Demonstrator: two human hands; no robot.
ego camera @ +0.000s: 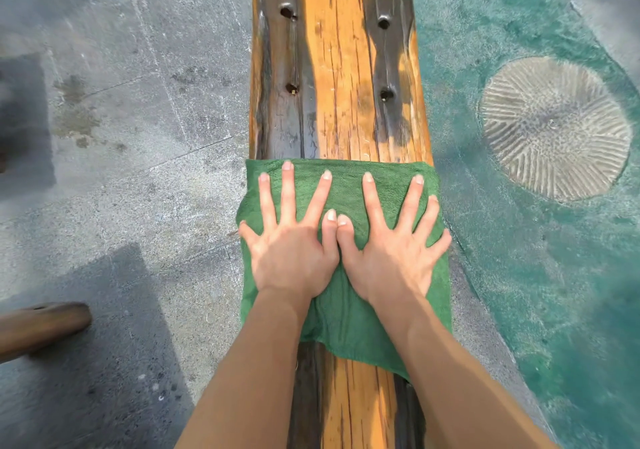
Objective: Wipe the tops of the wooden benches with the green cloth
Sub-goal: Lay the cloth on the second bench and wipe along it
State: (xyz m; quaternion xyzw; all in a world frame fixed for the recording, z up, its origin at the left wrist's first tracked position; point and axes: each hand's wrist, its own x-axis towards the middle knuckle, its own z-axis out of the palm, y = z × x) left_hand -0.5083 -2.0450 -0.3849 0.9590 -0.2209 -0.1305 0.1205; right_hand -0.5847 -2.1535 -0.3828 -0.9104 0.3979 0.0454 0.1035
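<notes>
Green terry cloth [346,275] lies flat across the long orange-brown wooden desk [341,78], draped over both edges. My left hand [291,251] and right hand [391,258] press it side by side, fingers splayed, gripping nothing. Desk's long axis runs straight ahead; unwiped dark wet patches lie beyond my fingertips.

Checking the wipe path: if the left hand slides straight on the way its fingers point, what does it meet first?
Past the green cloth, the left hand would meet the wooden bench top's dark patch, then probably the nearer bolt hole.
</notes>
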